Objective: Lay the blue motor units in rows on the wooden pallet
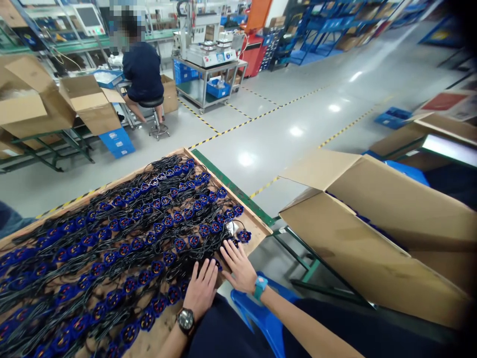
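Observation:
A wooden tray (pixel 257 223) in front of me is covered with several rows of small blue round parts (pixel 149 233) trailing black wires. My left hand (pixel 201 291), with a dark wristwatch, rests flat on the parts at the tray's near right corner, fingers apart. My right hand (pixel 238 266), with a teal wristband, lies just to its right, fingers spread over the wires near a blue part (pixel 244 235) at the tray's edge. Neither hand visibly grips anything.
A large open cardboard box (pixel 372 238) stands to the right on a green frame. A blue plastic chair (pixel 257 313) is under me. Across the grey floor a person (pixel 143 69) sits on a stool at a bench, with open boxes (pixel 37 99) at left.

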